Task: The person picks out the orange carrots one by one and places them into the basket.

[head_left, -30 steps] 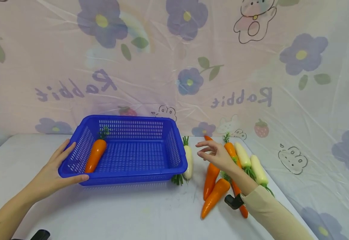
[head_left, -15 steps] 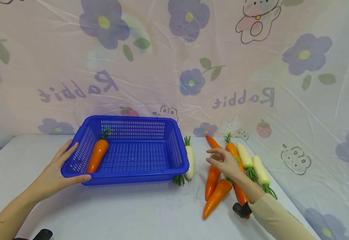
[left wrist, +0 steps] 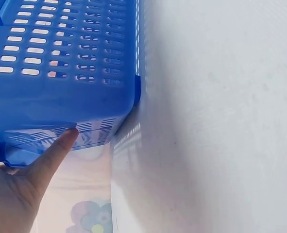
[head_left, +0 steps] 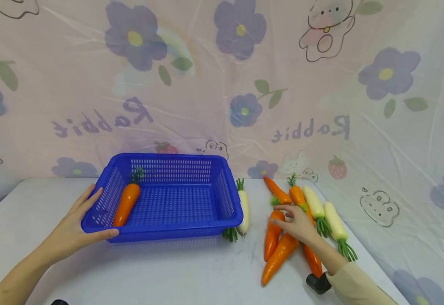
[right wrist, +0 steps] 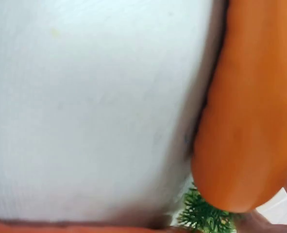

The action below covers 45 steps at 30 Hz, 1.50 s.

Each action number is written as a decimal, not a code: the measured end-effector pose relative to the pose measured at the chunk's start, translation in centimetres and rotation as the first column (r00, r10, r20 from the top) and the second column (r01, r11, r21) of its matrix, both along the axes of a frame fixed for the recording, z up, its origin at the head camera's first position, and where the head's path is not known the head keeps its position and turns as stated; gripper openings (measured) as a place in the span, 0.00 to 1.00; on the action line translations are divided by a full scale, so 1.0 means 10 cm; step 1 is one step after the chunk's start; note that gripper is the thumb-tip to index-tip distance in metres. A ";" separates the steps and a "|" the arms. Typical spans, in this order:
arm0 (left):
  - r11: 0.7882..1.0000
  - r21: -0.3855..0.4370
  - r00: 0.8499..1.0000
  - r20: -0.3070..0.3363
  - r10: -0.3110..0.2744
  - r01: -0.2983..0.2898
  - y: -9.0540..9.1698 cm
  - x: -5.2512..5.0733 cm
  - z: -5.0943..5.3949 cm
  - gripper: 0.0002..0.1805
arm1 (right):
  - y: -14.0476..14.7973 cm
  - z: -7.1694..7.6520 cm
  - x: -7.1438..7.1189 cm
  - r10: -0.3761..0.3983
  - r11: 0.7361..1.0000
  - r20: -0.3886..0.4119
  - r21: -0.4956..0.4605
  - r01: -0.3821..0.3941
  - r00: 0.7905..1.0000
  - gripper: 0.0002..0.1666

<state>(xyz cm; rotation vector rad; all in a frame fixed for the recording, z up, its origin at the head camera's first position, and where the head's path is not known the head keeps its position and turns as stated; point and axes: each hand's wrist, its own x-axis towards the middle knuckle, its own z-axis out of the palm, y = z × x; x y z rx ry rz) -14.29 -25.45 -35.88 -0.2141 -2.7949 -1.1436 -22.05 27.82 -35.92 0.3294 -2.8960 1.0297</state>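
Observation:
The blue basket stands left of centre, holding one orange carrot at its left end. My left hand rests spread on that end, thumb along the front rim; in the left wrist view the thumb of the hand touches the basket. My right hand is over the top of an orange carrot, thumb and fingers apart on either side; contact is unclear. In the right wrist view a large carrot partly hides the hand, beside green leaves.
Several carrots lie around the right hand, one diagonal, one behind. Two white radishes lie at the right table edge. Another radish lies against the basket's right side. A patterned cloth hangs behind the white table.
My right hand has moved right and lower, from the space beside the basket to the near carrot's top. My left hand keeps its place on the basket. The head view has shifted slightly.

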 end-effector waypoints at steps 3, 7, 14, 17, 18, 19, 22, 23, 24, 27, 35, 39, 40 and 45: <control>1.000 -0.010 1.000 0.002 -0.003 0.003 0.01 0.00 0.00 0.60 | 0.02 -0.02 0.02 -0.007 0.999 0.045 0.046 0.005 0.999 0.30; 1.000 -0.010 1.000 -0.006 -0.004 0.004 0.00 -0.02 0.01 0.60 | 0.00 -0.02 0.03 0.004 0.996 0.067 0.093 -0.010 0.998 0.34; 1.000 -0.006 1.000 -0.017 -0.003 0.003 0.00 0.00 0.00 0.60 | -0.09 -0.06 0.01 0.030 0.988 0.075 0.151 -0.041 0.997 0.35; 1.000 -0.007 1.000 -0.020 0.002 -0.002 -0.01 0.03 0.00 0.60 | -0.17 -0.07 -0.02 0.001 0.987 0.067 0.160 -0.012 0.998 0.33; 1.000 -0.009 1.000 -0.019 0.004 -0.004 -0.01 0.04 -0.01 0.60 | -0.19 -0.08 -0.02 -0.004 0.988 0.067 0.153 -0.006 0.998 0.32; 1.000 -0.011 1.000 -0.015 0.007 -0.007 -0.01 0.05 0.00 0.61 | -0.21 -0.08 -0.03 -0.011 0.990 0.071 0.142 0.001 0.997 0.31; 1.000 -0.010 1.000 -0.019 0.010 -0.010 0.00 0.05 0.01 0.60 | -0.25 -0.08 -0.06 -0.036 0.995 0.092 0.091 0.028 0.995 0.30; 1.000 -0.008 1.000 -0.021 0.010 -0.011 0.01 0.05 0.02 0.60 | -0.26 -0.07 -0.07 -0.039 0.997 0.097 0.076 0.032 0.994 0.30; 1.000 -0.008 1.000 -0.023 0.012 -0.012 0.01 0.05 0.03 0.60 | -0.26 -0.05 -0.08 -0.043 0.997 0.099 0.063 0.037 0.994 0.30; 1.000 0.000 0.999 -0.030 0.011 -0.011 0.02 0.03 0.05 0.60 | -0.25 0.02 -0.12 -0.057 0.998 0.083 0.030 0.055 0.995 0.31; 1.000 0.004 1.000 -0.021 0.020 -0.020 0.04 0.06 0.04 0.60 | -0.31 0.30 -0.23 0.016 0.994 0.054 -0.111 -0.010 0.998 0.35; 1.000 0.003 1.000 -0.024 0.019 -0.019 0.03 0.04 0.05 0.60 | -0.37 0.42 -0.26 0.023 0.988 0.054 -0.157 -0.014 0.998 0.35; 1.000 0.005 1.000 -0.024 0.017 -0.017 0.03 0.04 0.04 0.60 | -0.38 0.45 -0.26 0.020 0.987 0.054 -0.159 -0.011 0.998 0.35; 1.000 0.018 0.999 -0.032 0.013 -0.012 0.05 0.02 0.05 0.60 | -0.44 0.59 -0.30 0.022 0.986 0.042 -0.165 -0.014 0.999 0.36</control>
